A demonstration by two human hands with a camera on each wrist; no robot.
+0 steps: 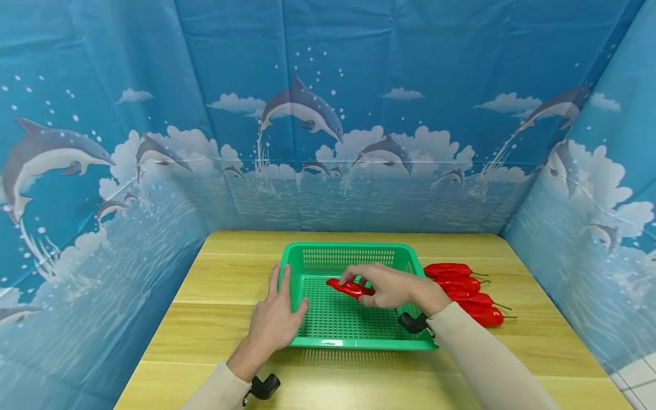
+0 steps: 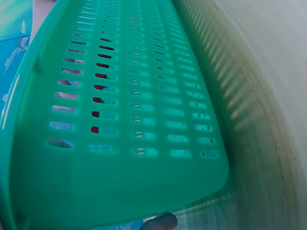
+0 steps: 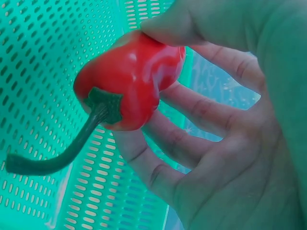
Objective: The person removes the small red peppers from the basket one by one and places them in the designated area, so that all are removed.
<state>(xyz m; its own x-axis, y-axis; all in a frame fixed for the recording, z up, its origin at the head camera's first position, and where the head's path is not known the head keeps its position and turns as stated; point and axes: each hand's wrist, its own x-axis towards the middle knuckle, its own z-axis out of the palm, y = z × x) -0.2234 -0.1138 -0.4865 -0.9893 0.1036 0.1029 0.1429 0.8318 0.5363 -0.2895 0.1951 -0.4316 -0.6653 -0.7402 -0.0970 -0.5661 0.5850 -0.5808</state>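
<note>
My right hand (image 1: 392,286) holds a long red chili pepper (image 1: 349,288) over the inside of a green slotted plastic basket (image 1: 353,343). In the right wrist view, thumb and fingers curl round the glossy pepper (image 3: 125,79), whose dark green stem (image 3: 72,148) bends away from the hand. Fingers spread, my left hand (image 1: 274,320) rests at the basket's left rim. The left wrist view looks through the basket's slotted wall (image 2: 115,182), and red shows behind some slots. A fingertip (image 2: 163,222) appears at that view's bottom edge.
Several red peppers (image 1: 479,313) lie in a column on the wooden table (image 1: 205,324), right of the basket, stems pointing right. A blue curtain (image 1: 318,199) with dolphins stands behind the table and along both sides. White tiles (image 1: 638,376) show at the lower right.
</note>
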